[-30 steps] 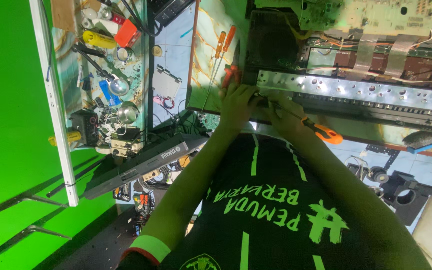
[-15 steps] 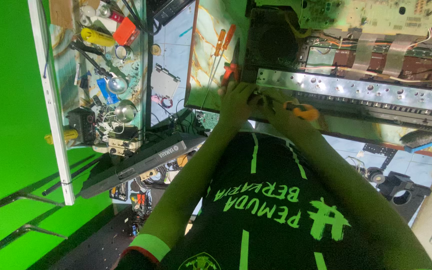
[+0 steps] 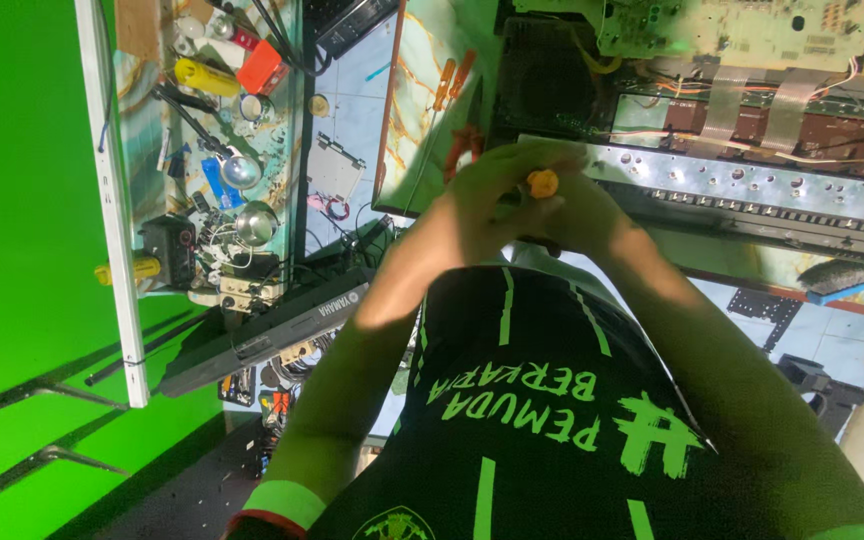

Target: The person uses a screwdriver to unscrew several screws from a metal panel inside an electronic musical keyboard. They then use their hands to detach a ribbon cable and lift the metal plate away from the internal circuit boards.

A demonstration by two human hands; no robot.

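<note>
My left hand (image 3: pixel 477 205) and my right hand (image 3: pixel 592 215) meet in front of my chest, just below a long perforated metal strip (image 3: pixel 752 190) of an opened electronic chassis. Between them stands an orange screwdriver (image 3: pixel 542 183); only the round end of its handle shows. My right hand's fingers wrap the handle. My left hand's fingers, blurred, curl over it from the left. The shaft and tip are hidden by the hands.
A green circuit board (image 3: pixel 752 30) with ribbon cables lies beyond the strip. Two orange-handled screwdrivers (image 3: pixel 452 80) and red pliers (image 3: pixel 467 145) lie on the marbled tabletop (image 3: pixel 417 120). A cluttered tool shelf (image 3: pixel 222 170) and a dark keyboard unit (image 3: pixel 272 335) are at left.
The orange screwdriver, held out to the right a second ago, has swung in toward the middle. My left hand left the metal strip and closed against my right hand.
</note>
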